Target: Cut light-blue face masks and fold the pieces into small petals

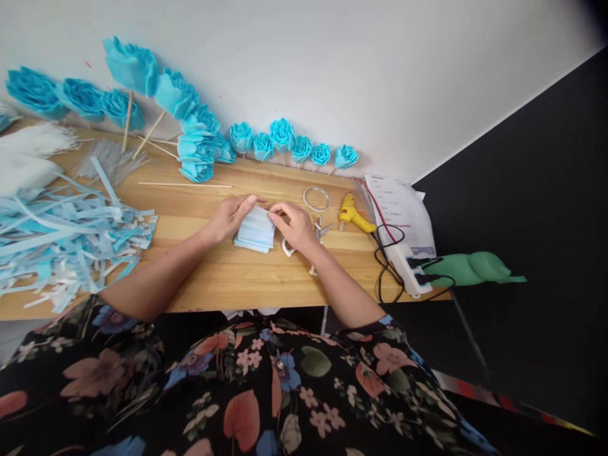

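A small stack of pale blue crepe-like sheets (pixel 255 229) is between my hands over the wooden table. My left hand (pixel 230 218) grips its left and far edge, the thumb lying on top. At the far right corner, my right hand (pixel 295 225) pinches the sheets between thumb and fingers. A pair of scissors (pixel 323 229) with white handles lies under my right hand and wrist, partly hidden. Just beyond that hand rests a ring-shaped roll (pixel 317 199). A thin wooden stick (pixel 185 185) lies behind my left hand.
Blue paper flowers on sticks (pixel 197 149) lean along the wall. Pale blue strips (pixel 71 234) are heaped at the left. To the right are a yellow glue gun (pixel 355 215), a white power strip (pixel 408 271) with black cables, printed papers (pixel 403 212) and a green object (pixel 468 269).
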`<state>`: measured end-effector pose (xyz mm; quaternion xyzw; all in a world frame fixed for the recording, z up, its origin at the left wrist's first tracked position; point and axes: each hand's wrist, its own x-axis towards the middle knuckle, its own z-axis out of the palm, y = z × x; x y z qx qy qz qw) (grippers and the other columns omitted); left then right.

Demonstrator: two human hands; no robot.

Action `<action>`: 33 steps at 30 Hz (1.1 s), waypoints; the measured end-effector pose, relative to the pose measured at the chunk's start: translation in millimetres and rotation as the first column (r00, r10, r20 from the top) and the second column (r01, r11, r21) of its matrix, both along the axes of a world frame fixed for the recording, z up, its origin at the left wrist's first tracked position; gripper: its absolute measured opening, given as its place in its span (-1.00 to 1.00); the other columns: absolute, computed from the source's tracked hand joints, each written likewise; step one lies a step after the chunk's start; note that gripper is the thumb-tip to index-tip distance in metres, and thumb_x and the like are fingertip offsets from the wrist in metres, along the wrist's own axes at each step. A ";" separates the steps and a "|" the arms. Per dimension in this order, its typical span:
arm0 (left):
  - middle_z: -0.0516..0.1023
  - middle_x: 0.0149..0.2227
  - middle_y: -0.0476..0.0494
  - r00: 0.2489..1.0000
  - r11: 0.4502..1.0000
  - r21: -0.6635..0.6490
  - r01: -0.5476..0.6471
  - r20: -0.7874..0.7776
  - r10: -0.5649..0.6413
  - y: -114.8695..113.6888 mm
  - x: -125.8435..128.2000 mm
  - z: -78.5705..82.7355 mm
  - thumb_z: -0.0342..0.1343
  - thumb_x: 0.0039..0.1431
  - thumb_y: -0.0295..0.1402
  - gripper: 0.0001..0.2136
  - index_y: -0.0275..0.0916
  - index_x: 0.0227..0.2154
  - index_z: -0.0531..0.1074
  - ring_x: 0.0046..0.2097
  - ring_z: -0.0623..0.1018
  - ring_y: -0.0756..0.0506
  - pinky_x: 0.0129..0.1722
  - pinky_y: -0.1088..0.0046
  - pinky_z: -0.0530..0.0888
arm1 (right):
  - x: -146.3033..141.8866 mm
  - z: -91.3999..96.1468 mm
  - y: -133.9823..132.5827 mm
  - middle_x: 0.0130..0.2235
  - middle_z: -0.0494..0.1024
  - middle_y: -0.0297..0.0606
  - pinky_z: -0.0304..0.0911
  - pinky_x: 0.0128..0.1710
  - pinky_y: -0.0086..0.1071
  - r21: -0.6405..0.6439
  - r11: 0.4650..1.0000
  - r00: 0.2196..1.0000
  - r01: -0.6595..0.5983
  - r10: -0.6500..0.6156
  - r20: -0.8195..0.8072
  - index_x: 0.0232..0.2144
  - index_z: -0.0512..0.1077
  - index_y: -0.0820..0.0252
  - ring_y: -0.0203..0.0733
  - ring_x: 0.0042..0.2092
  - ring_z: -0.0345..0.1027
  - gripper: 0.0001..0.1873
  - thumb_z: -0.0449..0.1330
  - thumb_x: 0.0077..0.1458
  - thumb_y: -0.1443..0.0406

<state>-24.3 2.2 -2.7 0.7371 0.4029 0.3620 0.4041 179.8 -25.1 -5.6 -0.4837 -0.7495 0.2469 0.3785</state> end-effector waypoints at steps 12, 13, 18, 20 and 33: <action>0.65 -0.23 -0.19 0.992 0.995 -0.046 0.085 -0.091 -0.089 14.2 -5.3 -3.8 0.14 0.15 -0.07 -0.45 -0.28 0.13 0.45 -0.26 0.57 -0.13 -0.24 0.38 0.46 | 12.0 8.9 10.0 -0.42 0.40 -0.47 0.33 -0.34 -0.43 -0.344 0.913 0.567 -0.220 -0.167 -0.807 -0.32 0.30 0.08 -0.32 -0.38 0.34 -0.68 0.33 -0.09 0.18; 0.65 -0.21 -0.18 0.984 0.993 -0.044 0.114 -0.133 -0.118 14.6 -6.2 -2.4 0.15 0.13 -0.13 -0.46 -0.27 0.15 0.44 -0.26 0.57 -0.12 -0.23 0.39 0.46 | 13.0 10.3 9.4 -0.42 0.41 -0.47 0.35 -0.36 -0.43 -0.359 0.897 0.546 -0.257 -0.172 -0.820 -0.32 0.29 0.07 -0.31 -0.38 0.35 -0.68 0.32 -0.10 0.20; 0.64 -0.18 -0.14 0.947 0.977 -0.056 0.208 -0.240 -0.215 15.9 -12.1 1.7 0.11 0.12 -0.25 -0.50 -0.20 0.15 0.46 -0.29 0.54 -0.07 -0.26 0.44 0.44 | 16.4 15.4 8.1 -0.45 0.41 -0.49 0.32 -0.51 -0.45 -0.402 0.853 0.516 -0.333 -0.192 -0.835 -0.24 0.26 0.04 -0.31 -0.45 0.33 -0.64 0.29 -0.10 0.22; 0.64 -0.22 -0.12 0.938 0.960 -0.108 0.259 -0.209 -0.276 16.3 -13.3 1.2 0.10 0.13 -0.22 -0.49 -0.19 0.16 0.45 -0.33 0.53 -0.06 -0.31 0.45 0.43 | 17.0 16.3 8.6 -0.47 0.38 -0.51 0.29 -0.54 -0.45 -0.413 0.842 0.535 -0.348 -0.184 -0.824 -0.22 0.26 0.04 -0.33 -0.49 0.30 -0.63 0.28 -0.10 0.21; 0.67 -0.18 -0.11 0.880 0.954 0.057 0.293 -0.406 -0.246 7.6 -5.7 1.0 0.11 0.13 -0.29 -0.68 -0.16 -0.06 0.58 -0.23 0.58 -0.11 -0.23 0.45 0.40 | 13.5 9.6 -1.4 -0.38 0.47 -0.38 0.20 -0.43 -0.47 -0.410 0.801 0.854 -0.436 0.224 -0.470 -0.16 0.41 0.17 -0.35 -0.42 0.29 -0.70 0.22 0.11 0.13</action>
